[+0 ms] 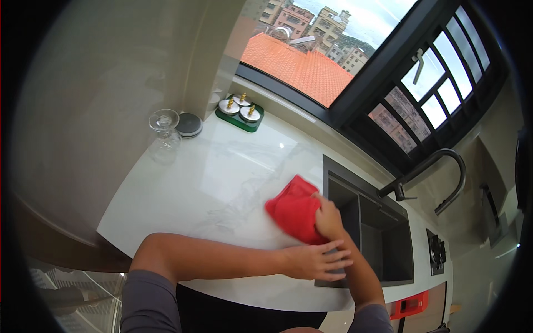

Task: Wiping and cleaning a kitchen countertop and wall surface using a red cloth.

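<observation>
A folded red cloth (293, 210) lies on the white marbled countertop (195, 200), just left of the dark double-bowl sink (377, 233). My right hand (329, 218) grips the right side of this cloth, with the fingers partly hidden by it. Bare and holding nothing, my left hand (316, 261) reaches across in front of me with its fingers apart. Its fingertips overlap my right forearm in the picture; whether they touch it I cannot tell. Part of the sink's near-left corner is covered by my arms.
Behind the sink rises a dark gooseneck faucet (441, 156). Against the wall stand an upturned clear glass (164, 133), a round grey-lidded container (189, 125) and a green tray (241, 114) with three silver-lidded jars. A gas stove (436, 252) sits beyond the sink, and a window (308, 54) runs along the back.
</observation>
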